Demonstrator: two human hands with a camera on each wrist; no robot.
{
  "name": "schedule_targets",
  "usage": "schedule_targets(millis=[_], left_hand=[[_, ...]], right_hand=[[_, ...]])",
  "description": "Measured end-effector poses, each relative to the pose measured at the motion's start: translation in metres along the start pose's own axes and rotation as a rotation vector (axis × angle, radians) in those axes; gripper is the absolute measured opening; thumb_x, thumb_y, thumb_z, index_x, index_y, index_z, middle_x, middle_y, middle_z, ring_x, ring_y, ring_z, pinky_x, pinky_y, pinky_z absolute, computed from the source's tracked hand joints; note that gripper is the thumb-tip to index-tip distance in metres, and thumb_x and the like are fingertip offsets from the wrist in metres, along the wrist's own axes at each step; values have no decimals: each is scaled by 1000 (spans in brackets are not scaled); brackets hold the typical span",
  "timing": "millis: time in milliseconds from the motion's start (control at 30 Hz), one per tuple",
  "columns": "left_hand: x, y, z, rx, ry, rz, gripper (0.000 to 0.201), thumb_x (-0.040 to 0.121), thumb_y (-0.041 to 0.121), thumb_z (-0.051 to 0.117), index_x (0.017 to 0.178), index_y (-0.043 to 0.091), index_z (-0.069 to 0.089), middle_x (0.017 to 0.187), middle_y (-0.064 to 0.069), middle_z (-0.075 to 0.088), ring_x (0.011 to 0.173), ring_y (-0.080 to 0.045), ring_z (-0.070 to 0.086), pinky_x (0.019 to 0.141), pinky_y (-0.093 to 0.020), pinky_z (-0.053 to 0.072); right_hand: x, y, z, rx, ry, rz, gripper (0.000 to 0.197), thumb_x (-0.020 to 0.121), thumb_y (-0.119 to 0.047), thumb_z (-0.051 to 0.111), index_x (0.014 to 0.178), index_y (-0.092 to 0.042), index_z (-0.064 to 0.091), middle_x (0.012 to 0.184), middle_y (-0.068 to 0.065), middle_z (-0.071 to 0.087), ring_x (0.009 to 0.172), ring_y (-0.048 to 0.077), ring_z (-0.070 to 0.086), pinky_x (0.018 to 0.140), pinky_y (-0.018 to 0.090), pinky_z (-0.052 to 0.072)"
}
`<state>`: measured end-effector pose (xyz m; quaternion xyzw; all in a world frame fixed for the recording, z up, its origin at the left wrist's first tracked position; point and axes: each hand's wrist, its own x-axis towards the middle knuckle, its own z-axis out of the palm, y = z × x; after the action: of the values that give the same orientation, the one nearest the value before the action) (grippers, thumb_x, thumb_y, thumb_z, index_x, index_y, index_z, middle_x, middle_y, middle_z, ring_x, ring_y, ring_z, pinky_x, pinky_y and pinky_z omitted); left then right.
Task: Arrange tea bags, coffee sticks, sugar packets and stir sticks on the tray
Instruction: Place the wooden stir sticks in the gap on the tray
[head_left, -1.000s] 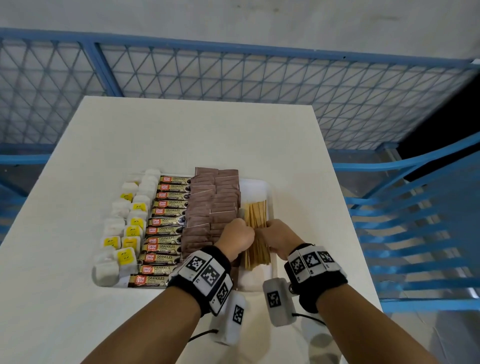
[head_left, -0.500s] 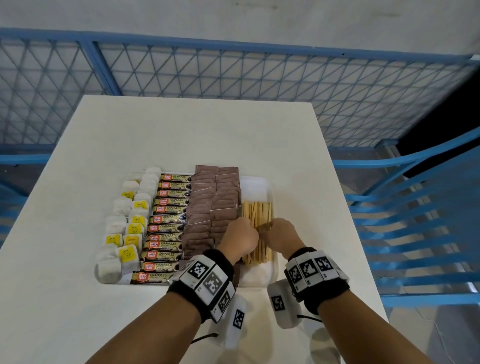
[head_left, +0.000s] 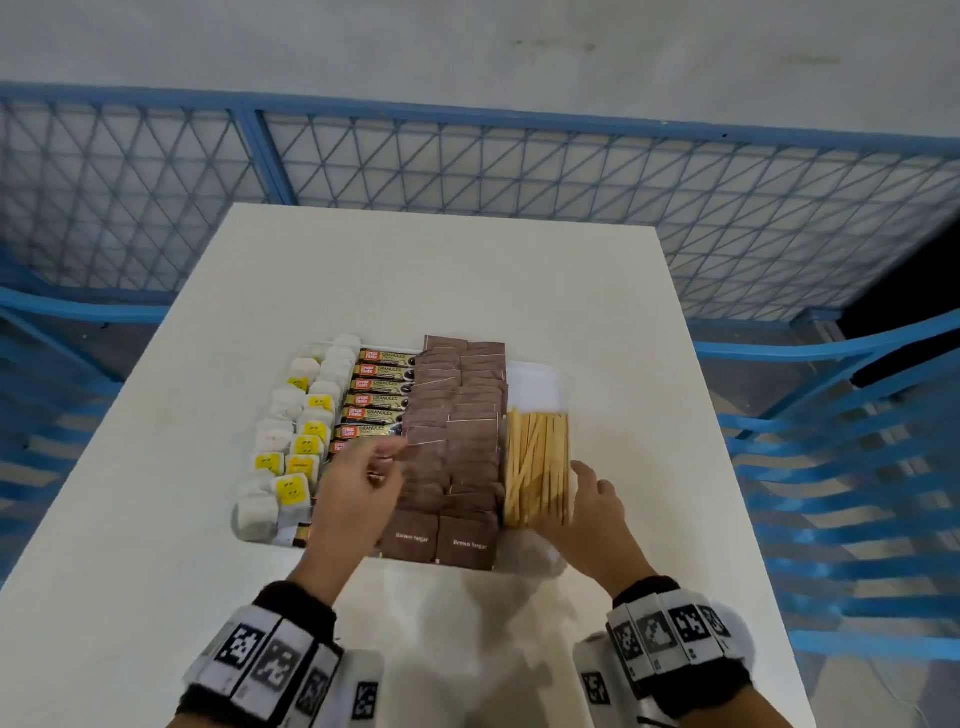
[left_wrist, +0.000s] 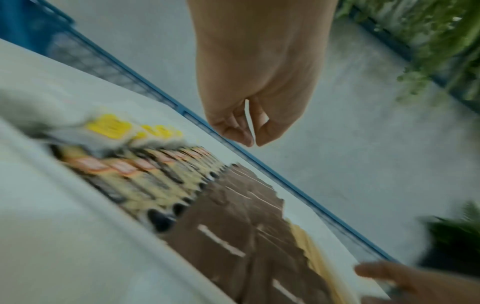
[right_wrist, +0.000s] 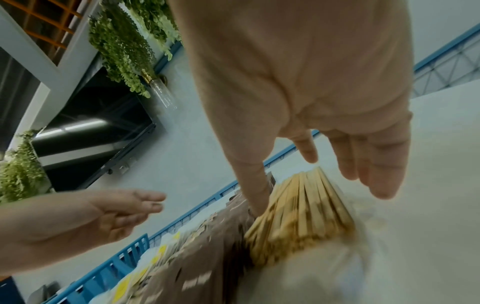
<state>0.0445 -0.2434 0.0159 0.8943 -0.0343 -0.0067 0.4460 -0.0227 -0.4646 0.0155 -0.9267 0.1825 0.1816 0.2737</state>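
Note:
A white tray (head_left: 536, 378) holds rows of tea bags (head_left: 291, 452), coffee sticks (head_left: 379, 400), brown sugar packets (head_left: 462, 415) and, at its right, a bundle of wooden stir sticks (head_left: 537, 462). My left hand (head_left: 387, 462) hovers over the near coffee sticks and sugar packets. Its fingers are loosely curled and hold nothing, as the left wrist view shows (left_wrist: 253, 142). My right hand (head_left: 576, 493) lies open at the near right end of the stir sticks (right_wrist: 306, 201). Its thumb touches the bundle's left side and its straight fingers (right_wrist: 376, 185) reach over the right side.
The tray sits on a white table (head_left: 415, 280) near its front half. A blue mesh fence (head_left: 467, 166) runs behind the table and blue chairs (head_left: 841, 447) stand to the right. Green hanging plants (right_wrist: 122, 41) show in the wrist views.
Both hands were curled round the stir stick bundle. Now the left hand has let go and moved left over the packets, and the right hand has opened at the bundle's right side.

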Motion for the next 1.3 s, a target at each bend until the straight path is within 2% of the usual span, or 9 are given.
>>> schedule_targets(millis=[100,200,267,367,433,533,700,933,1300], left_hand=[[-10,-38,-33,29,175,-178,29,82,-1,63,110,7,64,108,-13,59,82,-26,58,75,-37,49],[-26,-63,-61,110,190,-349,58,72,8,78,125,2,55,123,-23,50,103,-37,56,88,-44,47],[-33,-73,-72,198,135,-418,84,59,18,89,130,-4,48,127,-26,49,115,-41,48,99,-49,41],[-32,-90,-79,386,-42,-443,124,35,58,87,133,-1,40,130,-21,47,126,-37,37,102,-44,33],[-27,-98,-78,428,-154,-479,135,37,53,90,144,4,24,143,-21,32,134,-36,27,106,-44,30],[-22,-108,-74,420,-222,-469,124,56,26,90,148,2,10,146,-24,20,136,-40,23,109,-42,26],[-9,-122,-81,360,-170,-450,69,60,16,86,115,0,47,119,-23,42,115,-38,44,95,-38,38],[1,-137,-87,297,-157,-376,70,57,15,88,118,3,54,113,-20,55,110,-31,42,79,-30,34],[53,-157,-110,249,-92,-290,54,59,11,86,107,4,62,96,-17,65,100,-32,49,74,-31,34]], right_hand=[[-8,14,21,100,-44,-41,99,75,-38,73,146,-13,9,136,8,38,120,25,37,102,34,29],[-16,21,38,83,-54,-67,113,68,-38,79,147,-17,1,139,12,32,125,27,33,107,35,26],[-20,22,45,50,-31,-92,117,67,-40,79,147,-17,-3,144,13,24,131,29,27,111,36,23],[-23,21,52,-7,14,-111,118,67,-42,78,147,-17,-6,147,15,20,135,31,24,114,38,21],[-23,20,56,3,48,-107,116,69,-41,77,147,-18,-5,147,16,21,135,31,25,113,39,23],[-19,19,59,47,85,-109,113,69,-35,79,148,-17,-1,144,15,27,133,31,28,112,39,23],[-17,15,58,83,84,-97,111,69,-27,80,147,-14,2,138,13,33,127,28,32,110,36,23],[-4,10,55,125,73,-74,114,64,-22,84,147,-13,7,140,16,32,131,32,29,111,40,22],[47,-36,37,129,36,-96,109,67,-21,82,146,-12,8,141,16,30,132,32,26,111,40,21]])
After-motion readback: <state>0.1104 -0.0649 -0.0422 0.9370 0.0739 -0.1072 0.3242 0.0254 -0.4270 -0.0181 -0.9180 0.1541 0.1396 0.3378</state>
